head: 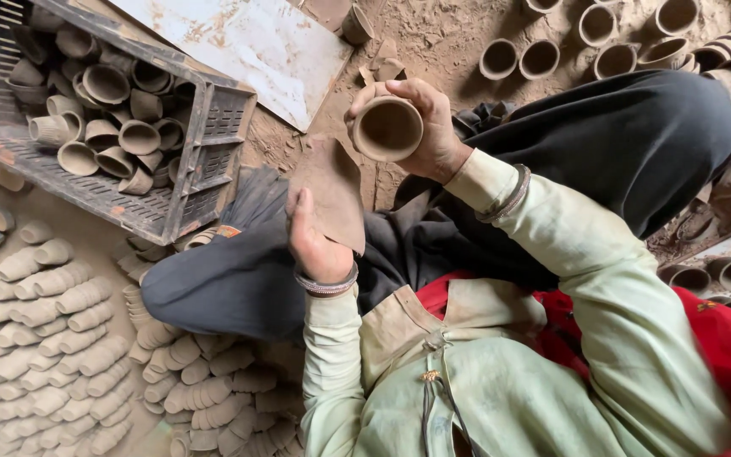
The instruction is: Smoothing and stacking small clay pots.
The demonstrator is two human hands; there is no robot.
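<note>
The right hand (433, 127) grasps an empty round brown clay cup (387, 129), the left hand (315, 241) pinches a flat brown sanding sheet (332, 190), beside a dark slatted plastic crate (213, 144) heaped with similar cups.

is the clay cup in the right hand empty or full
Empty: the clay cup in the right hand is tipped mouth toward the camera, showing only bare inner wall.
</note>
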